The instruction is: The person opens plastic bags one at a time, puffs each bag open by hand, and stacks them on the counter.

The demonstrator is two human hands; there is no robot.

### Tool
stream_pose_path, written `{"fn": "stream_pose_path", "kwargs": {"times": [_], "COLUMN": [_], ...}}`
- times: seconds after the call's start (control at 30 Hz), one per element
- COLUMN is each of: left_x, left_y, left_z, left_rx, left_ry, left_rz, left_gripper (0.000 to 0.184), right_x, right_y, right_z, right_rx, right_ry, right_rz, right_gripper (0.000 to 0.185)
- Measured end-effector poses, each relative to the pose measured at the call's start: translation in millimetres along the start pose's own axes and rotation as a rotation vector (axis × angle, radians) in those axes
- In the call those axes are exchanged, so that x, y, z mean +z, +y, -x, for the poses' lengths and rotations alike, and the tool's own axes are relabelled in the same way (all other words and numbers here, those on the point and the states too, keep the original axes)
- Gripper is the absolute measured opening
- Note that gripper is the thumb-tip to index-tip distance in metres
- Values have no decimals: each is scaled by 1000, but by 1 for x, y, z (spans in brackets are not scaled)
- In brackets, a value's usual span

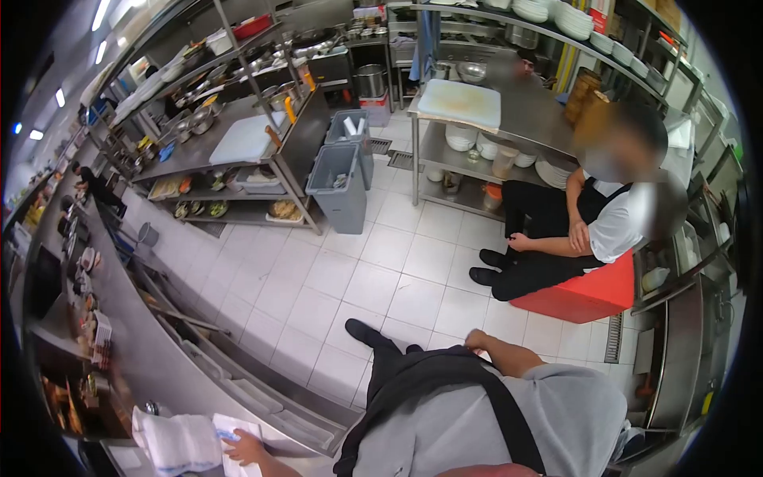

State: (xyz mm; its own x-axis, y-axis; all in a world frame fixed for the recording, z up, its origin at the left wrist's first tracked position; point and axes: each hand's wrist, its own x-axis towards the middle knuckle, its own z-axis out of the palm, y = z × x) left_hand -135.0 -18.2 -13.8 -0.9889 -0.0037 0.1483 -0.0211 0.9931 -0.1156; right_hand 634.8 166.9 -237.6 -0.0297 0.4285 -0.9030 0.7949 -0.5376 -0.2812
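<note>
My left hand rests on a folded white towel at the lower left, its fingers stretched over the cloth. Beside that lies a bulkier white towel with blue markings, on the steel counter. My right hand is at my waist, next to my black apron, with the fingers curled closed. A small white patch shows just below it; I cannot make out whether the hand holds it.
Two people sit on a red box at the right. Grey bins stand beside a steel worktable with a white cutting board. Another cutting board lies on the far table. Shelves hold stacked bowls. White tiles cover the floor.
</note>
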Motion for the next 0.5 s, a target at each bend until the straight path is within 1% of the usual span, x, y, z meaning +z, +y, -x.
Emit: {"fn": "stream_pose_path", "kwargs": {"times": [0.03, 0.07, 0.1, 0.13, 0.17, 0.2, 0.27, 0.3, 0.33, 0.37, 0.4, 0.47, 0.5], "left_x": [12, 8, 5, 3, 0, -2, 10, 5, 0, -1, 2, 11, 9], "left_y": [-2, 0, -11, -3, 0, -3, -5, -2, -2, -9, -9, 6, 5], "left_z": [-7, -5, -1, -1, -1, -1, -5, -2, 0, -2, -7, -2, -3], "left_rx": [22, 16, 4, 7, 11, 6, 13, 3, 5, -6, 3, 22, 19], "left_ry": [48, 32, 15, -6, -16, -29, 5, 0, -6, 1, 6, -1, -2], "left_rz": [12, 13, 18, 31, 45, 54, 80, 86, 85, 74, 67, 74, 79], "left_gripper": [75, 75, 73, 71, 71, 71, 72, 72, 73, 73, 74, 74, 74], "right_x": [-9, -19, -37, -46, -61, -78, -96, -106, -108, -111, -113, -106, -107], "right_y": [-23, -42, -85, -110, -148, -189, -243, -268, -290, -314, -338, -367, -375], "right_z": [-3, -15, -13, -19, -3, 34, 49, 68, 81, 118, 187, 261, 310], "right_rx": [-173, -337, -544, -727, -749, -648, -840, -868, -981, -1073, -1066, -1250, -1338], "right_ry": [101, 114, 393, 574, 642, 495, 505, 525, 581, 593, 547, 454, 434], "right_rz": [170, 195, 35, 73, 104, -33, -106, -72, -63, -79, -106, -331, -377], "right_gripper": [25, 34, 45, 54, 51, 50, 46, 54, 54, 55, 55, 59, 61]}}
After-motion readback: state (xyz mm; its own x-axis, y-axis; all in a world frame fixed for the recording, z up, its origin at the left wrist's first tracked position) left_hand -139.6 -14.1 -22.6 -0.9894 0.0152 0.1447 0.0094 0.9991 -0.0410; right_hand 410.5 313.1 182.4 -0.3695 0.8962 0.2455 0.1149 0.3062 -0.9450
